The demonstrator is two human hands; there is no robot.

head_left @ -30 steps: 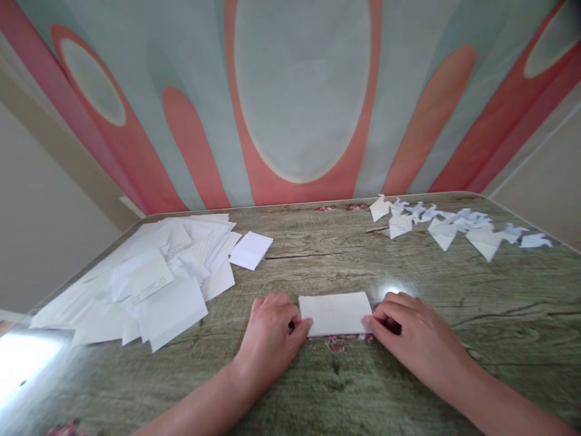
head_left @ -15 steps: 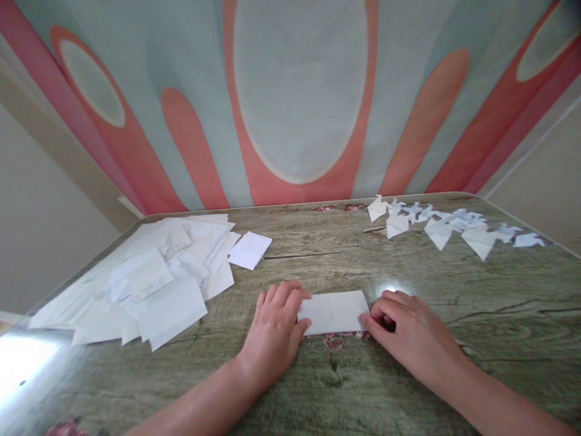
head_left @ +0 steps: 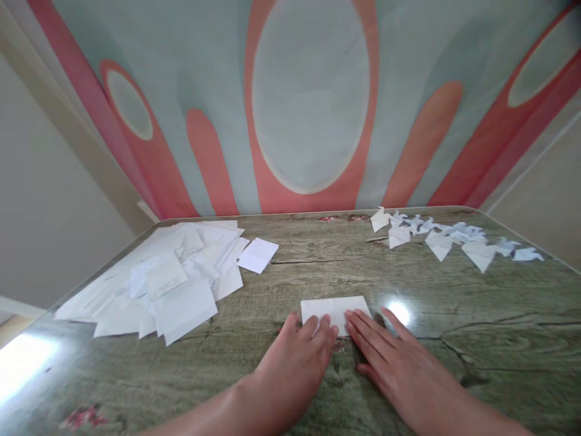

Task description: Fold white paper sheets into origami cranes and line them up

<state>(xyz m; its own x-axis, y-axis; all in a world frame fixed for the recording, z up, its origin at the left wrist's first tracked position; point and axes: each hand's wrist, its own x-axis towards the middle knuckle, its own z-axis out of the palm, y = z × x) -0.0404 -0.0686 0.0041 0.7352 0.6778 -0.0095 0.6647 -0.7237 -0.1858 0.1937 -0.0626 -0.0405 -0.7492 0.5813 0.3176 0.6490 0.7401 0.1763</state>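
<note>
A white sheet of paper (head_left: 336, 307), folded into a rectangle, lies flat on the wood-patterned table in front of me. My left hand (head_left: 295, 357) rests on its near left part, fingers stretched out and pressing on the paper's near edge. On the right part, my right hand (head_left: 385, 357) lies flat with its fingers extended over the paper. The fingertips of both hands almost meet near the middle. Part of the near edge is hidden under the fingers.
A spread pile of loose white papers (head_left: 190, 309) covers the table's left side. Beside it sits a small stack of square paper (head_left: 258, 255). Several folded paper birds (head_left: 439, 243) stand at the back right. A patterned wall hanging (head_left: 313, 97) rises behind the table (head_left: 318, 272).
Both hands have moved from the paper's short sides onto its near edge, closer together, and their fingers have straightened. The camera view has tilted up slightly.
</note>
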